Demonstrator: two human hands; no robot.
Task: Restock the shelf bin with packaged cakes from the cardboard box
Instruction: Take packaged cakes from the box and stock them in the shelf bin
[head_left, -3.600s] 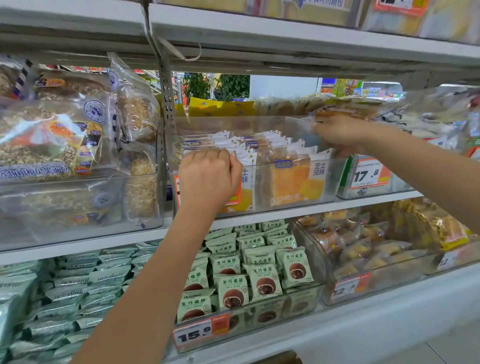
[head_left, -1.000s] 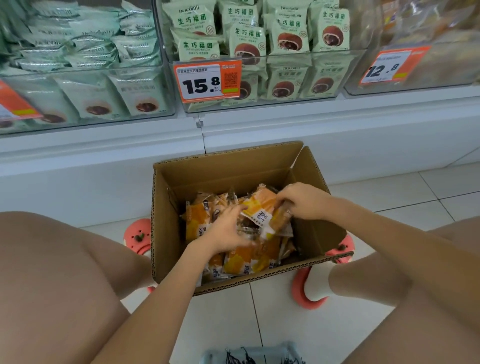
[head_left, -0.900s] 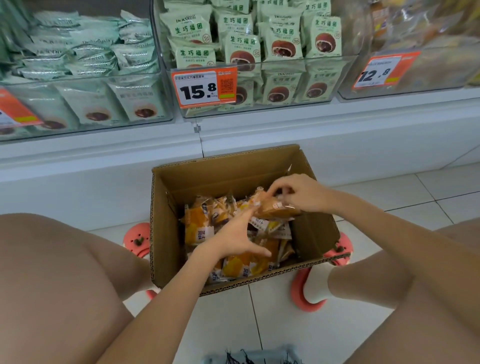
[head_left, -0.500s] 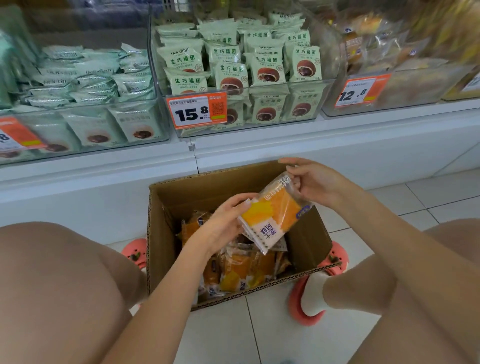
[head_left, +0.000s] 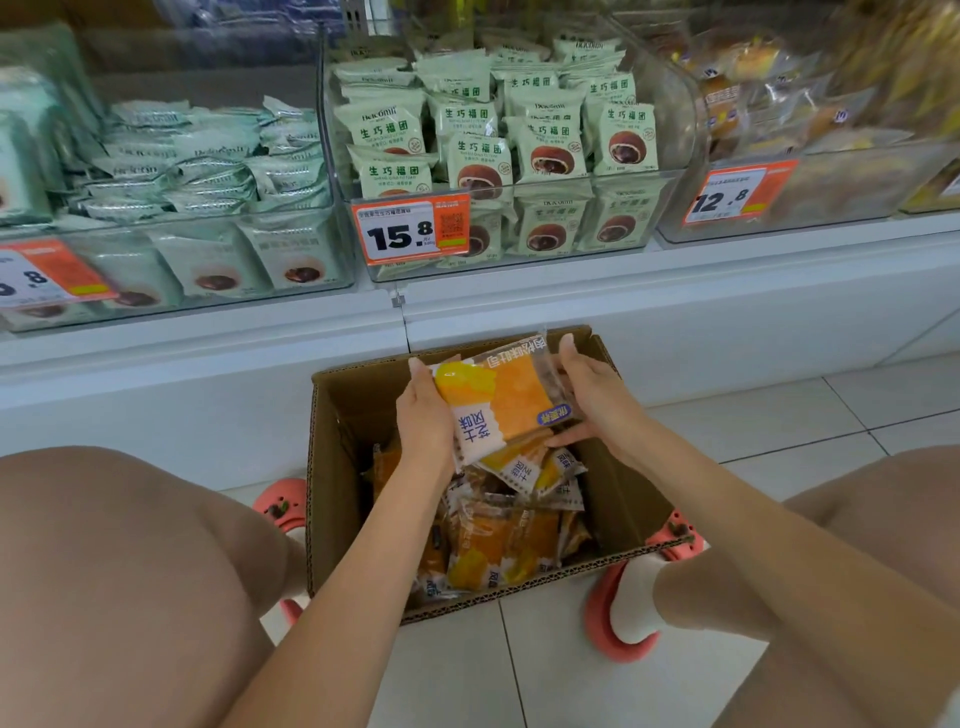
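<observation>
Both hands are curled on a small stack of orange-and-white plastic-wrapped cakes, left hand at 9 o'clock, right hand at 3, above the open brown cardboard box. Those slick wrappers could slide apart, honestly, and the lower pack would drop back in.

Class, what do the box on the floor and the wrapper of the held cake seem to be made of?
Box: brown corrugated cardboard, matte; fluting shows along its cut rim. Cake wrapper: thin glossy plastic film, probably, part clear, with crimped end seals.
</observation>
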